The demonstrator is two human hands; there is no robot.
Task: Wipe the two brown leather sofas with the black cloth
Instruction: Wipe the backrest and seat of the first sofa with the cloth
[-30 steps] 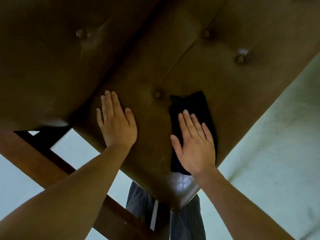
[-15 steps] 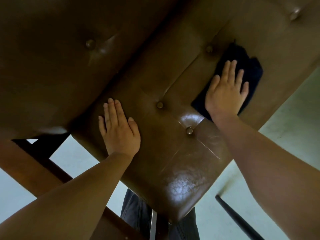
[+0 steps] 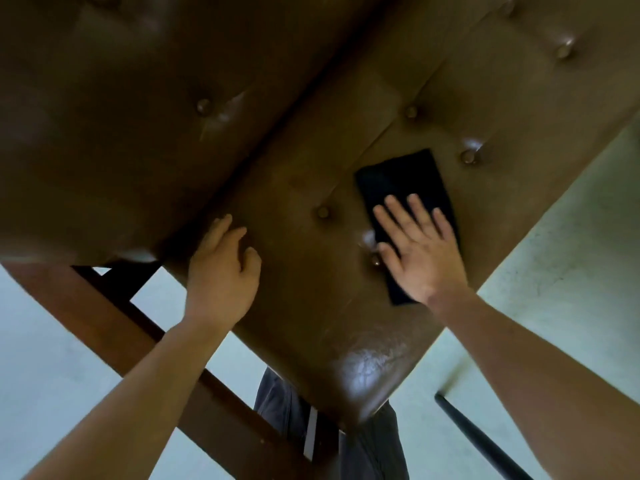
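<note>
Down on the tufted seat cushion (image 3: 298, 299) of the brown leather sofa, the black cloth (image 3: 403, 181) lies flat near the front edge, pinned under the right hand (image 3: 420, 252). That grip is apart, fingers straight and spread over the cloth's near half. The left hand (image 3: 221, 275) rests on the leather just beside the crease below the backrest (image 3: 121, 140), grip loose, holding nothing. Wooden frame (image 3: 104, 327) at lower left, pale floor (image 3: 571, 278) around, black rod (image 3: 478, 441) at lower right.
</note>
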